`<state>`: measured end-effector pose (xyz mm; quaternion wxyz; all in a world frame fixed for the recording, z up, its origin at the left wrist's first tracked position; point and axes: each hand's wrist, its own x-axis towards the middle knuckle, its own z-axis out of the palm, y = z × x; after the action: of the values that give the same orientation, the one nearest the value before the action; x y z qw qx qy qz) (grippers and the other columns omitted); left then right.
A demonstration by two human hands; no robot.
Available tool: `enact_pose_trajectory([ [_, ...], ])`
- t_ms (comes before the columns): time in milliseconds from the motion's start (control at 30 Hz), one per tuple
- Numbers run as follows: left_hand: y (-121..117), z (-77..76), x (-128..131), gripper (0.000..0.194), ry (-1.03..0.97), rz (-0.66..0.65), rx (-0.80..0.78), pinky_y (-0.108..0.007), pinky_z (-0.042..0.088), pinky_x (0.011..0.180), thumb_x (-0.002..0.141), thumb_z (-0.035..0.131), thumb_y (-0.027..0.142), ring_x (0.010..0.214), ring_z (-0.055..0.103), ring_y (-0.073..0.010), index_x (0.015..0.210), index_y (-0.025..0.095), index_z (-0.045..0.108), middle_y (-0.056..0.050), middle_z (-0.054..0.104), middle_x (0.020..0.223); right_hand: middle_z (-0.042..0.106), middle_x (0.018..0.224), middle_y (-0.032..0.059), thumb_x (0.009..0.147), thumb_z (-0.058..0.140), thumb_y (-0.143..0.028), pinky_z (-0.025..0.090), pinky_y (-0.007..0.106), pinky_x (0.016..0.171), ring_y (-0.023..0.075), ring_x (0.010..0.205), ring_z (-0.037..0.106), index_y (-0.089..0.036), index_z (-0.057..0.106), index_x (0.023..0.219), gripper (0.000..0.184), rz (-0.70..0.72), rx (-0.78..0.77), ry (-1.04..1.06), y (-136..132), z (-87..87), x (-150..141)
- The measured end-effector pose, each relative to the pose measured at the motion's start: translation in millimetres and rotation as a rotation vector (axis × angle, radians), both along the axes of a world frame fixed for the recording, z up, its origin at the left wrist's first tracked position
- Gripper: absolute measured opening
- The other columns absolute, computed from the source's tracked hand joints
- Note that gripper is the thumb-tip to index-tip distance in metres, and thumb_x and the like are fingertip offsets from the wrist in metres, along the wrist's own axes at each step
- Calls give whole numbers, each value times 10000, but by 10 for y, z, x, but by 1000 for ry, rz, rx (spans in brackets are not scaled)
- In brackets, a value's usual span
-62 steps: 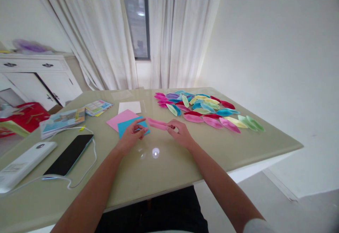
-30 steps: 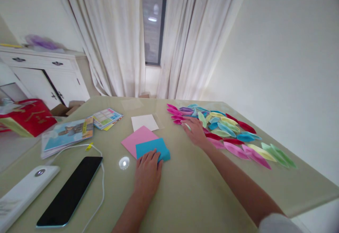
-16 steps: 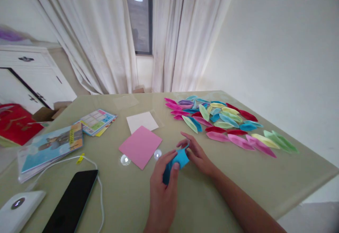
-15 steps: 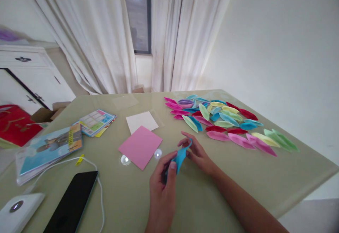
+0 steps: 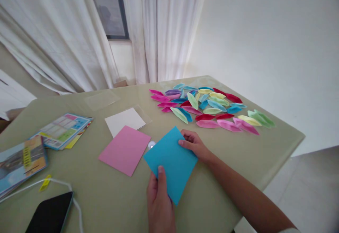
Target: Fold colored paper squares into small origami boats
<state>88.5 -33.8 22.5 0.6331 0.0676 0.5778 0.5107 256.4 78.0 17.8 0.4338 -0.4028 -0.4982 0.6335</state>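
A square sheet of blue origami paper (image 5: 176,162) is spread flat above the table, held at two sides. My left hand (image 5: 160,203) grips its lower left edge, thumb on top and fingers underneath. On the upper right edge, my right hand (image 5: 194,144) pinches the sheet between thumb and fingers. Left of it lies a pink paper square (image 5: 125,150), overlapping a white paper square (image 5: 124,120). Beyond my right hand are several folded paper pieces (image 5: 217,105), pointed at both ends, in pink, red, blue, green, yellow and purple.
A black phone (image 5: 50,213) and a white cable (image 5: 59,181) with a yellow tag (image 5: 45,183) lie front left. Behind them are a booklet (image 5: 23,162) and printed cards (image 5: 65,130). A clear sleeve (image 5: 102,99) lies at the back. The table's right edge (image 5: 283,165) borders open floor.
My right hand has left a pink folded piece among the others. The blue sheet has been lifted off the pink one and opened flat between both hands. The view has turned right.
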Motion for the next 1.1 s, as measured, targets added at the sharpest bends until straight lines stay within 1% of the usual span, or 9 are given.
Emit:
enact_pose_trajectory([
  [233, 150, 60, -162, 453, 69, -32, 106, -404, 637, 922, 986, 644, 547, 983, 782, -246, 1311, 233, 667, -97, 792, 1183, 776, 893, 38, 793, 877, -506, 580, 296, 703, 184, 744, 721, -185, 770, 1029, 413, 97, -86, -15, -25, 54, -15],
  [500, 336, 176, -340, 339, 95, -76, 215, -422, 637, 969, 987, 620, 245, 1021, 793, -229, 1321, 232, 676, -94, 800, 1209, 591, 679, -59, 907, 687, -399, 412, 230, 528, 129, 531, 506, -296, 585, 1376, 490, 4, -11, 11, 69, 26, 2],
  [633, 374, 207, -376, 357, 154, -111, 251, -402, 656, 930, 974, 585, 173, 999, 798, -232, 1322, 184, 666, -130, 793, 1226, 643, 796, -7, 895, 611, -353, 465, 270, 620, 157, 650, 565, -249, 711, 1084, 237, 86, 96, -9, 88, 78, 49],
  [733, 399, 148, -394, 376, 241, -169, 320, -406, 663, 908, 985, 581, 222, 994, 798, -249, 1347, 145, 647, -166, 778, 1248, 702, 958, 17, 807, 749, -323, 510, 298, 724, 182, 785, 640, -240, 754, 1046, 253, 200, 182, -67, 84, 143, 100],
  [800, 424, 80, -412, 469, 344, -191, 374, -421, 660, 909, 1003, 576, 284, 1006, 796, -259, 1452, 151, 566, -177, 764, 1271, 716, 1019, 29, 728, 840, -274, 526, 313, 795, 203, 881, 671, -232, 784, 1035, 315, 265, 244, -123, 87, 177, 132],
  [933, 494, -37, -519, 878, 655, -213, 496, -572, 575, 1035, 1008, 605, 410, 1241, 711, -313, 1694, 261, 77, -214, 619, 1490, 695, 1035, 49, 790, 833, -274, 521, 318, 836, 204, 948, 667, -216, 827, 961, 181, 251, 367, -254, 131, 146, 163],
  [967, 511, -49, -561, 901, 750, -231, 532, -617, 503, 1110, 991, 632, 453, 1369, 619, -339, 1695, 262, 103, -229, 509, 1594, 684, 1053, 53, 823, 818, -289, 519, 313, 822, 198, 940, 663, -218, 832, 964, 158, 225, 390, -287, 147, 117, 163],
  [1033, 536, -56, -648, 804, 929, -322, 616, -669, 323, 1227, 903, 743, 524, 1549, 389, -384, 1598, 264, 431, -188, 369, 1698, 668, 1087, 62, 871, 798, -314, 521, 309, 785, 186, 906, 660, -222, 839, 974, 144, 179, 425, -349, 170, 55, 159],
  [1100, 547, -58, -721, 711, 1059, -467, 705, -679, 244, 1261, 774, 865, 546, 1548, 378, -399, 1406, 288, 666, -134, 477, 1646, 666, 1121, 72, 901, 790, -326, 535, 323, 779, 183, 884, 663, -227, 843, 988, 142, 151, 450, -401, 173, 11, 156],
])
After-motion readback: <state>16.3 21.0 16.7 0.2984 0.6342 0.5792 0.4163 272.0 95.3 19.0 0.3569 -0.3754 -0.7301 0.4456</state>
